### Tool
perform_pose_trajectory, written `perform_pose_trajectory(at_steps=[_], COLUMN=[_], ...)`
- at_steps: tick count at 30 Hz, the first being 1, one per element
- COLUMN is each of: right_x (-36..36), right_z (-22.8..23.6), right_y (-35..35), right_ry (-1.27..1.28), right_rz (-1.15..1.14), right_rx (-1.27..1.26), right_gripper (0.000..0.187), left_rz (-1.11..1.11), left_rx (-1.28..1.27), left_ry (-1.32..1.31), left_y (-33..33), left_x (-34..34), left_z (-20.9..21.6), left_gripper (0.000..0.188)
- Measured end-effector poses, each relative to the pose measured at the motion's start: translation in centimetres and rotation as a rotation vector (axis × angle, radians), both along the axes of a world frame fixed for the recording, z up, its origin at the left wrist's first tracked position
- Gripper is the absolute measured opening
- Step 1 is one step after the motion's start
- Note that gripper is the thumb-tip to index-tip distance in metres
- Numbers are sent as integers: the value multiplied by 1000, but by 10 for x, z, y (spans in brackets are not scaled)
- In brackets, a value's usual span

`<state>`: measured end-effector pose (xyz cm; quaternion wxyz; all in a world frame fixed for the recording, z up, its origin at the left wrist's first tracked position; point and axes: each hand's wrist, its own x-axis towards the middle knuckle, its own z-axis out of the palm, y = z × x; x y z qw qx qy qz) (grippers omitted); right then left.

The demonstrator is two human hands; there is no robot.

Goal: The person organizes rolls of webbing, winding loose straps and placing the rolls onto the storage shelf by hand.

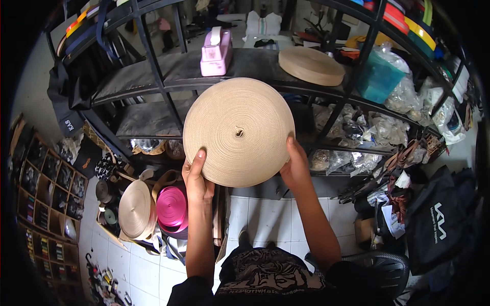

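A large beige roll of webbing tape [229,109], wound flat in a wide disc, is held up before me with its coiled face showing. My left hand [196,173] grips its lower left edge, thumb on the face. At the lower right edge, my right hand [295,166] holds it the same way. The other fingers of both hands are hidden behind the roll. Beyond it, a second beige roll [311,66] lies flat on the black shelf, right of a pink tape dispenser [216,52].
Black metal shelving [250,61] spans the front. A teal bin [378,79] and plastic bags [357,125] fill its right side. At lower left, a box holds a beige roll [137,210] and a magenta roll [171,206]. A black chair [385,265] and black bag [443,222] are at right.
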<state>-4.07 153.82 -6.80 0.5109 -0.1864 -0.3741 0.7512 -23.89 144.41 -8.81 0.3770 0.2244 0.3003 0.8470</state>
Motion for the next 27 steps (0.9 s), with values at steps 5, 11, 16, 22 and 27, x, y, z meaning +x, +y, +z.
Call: perform_pose_trajectory(at_steps=[5, 11, 16, 22, 27], right_x=[6, 27, 29, 39, 49], right_z=[-17, -1, 34, 47, 62], right_y=[9, 26, 7, 21, 54], right_ry=[-196, -490, -547, -556, -520], right_rz=[-318, -559, -738, -786, -829], right_rx=[98, 265, 432, 538, 604], right_gripper=[55, 60, 63, 61, 64], left_rz=[-14, -54, -100, -147, -188], left_rx=[-10, 13, 98, 133, 154], left_ry=[8, 20, -127, -118, -165], left_y=[13, 35, 57, 79, 105], left_x=[30, 50, 70, 93, 100], left_z=[2, 8, 29, 38, 59], left_gripper=[50, 46, 42, 45, 49])
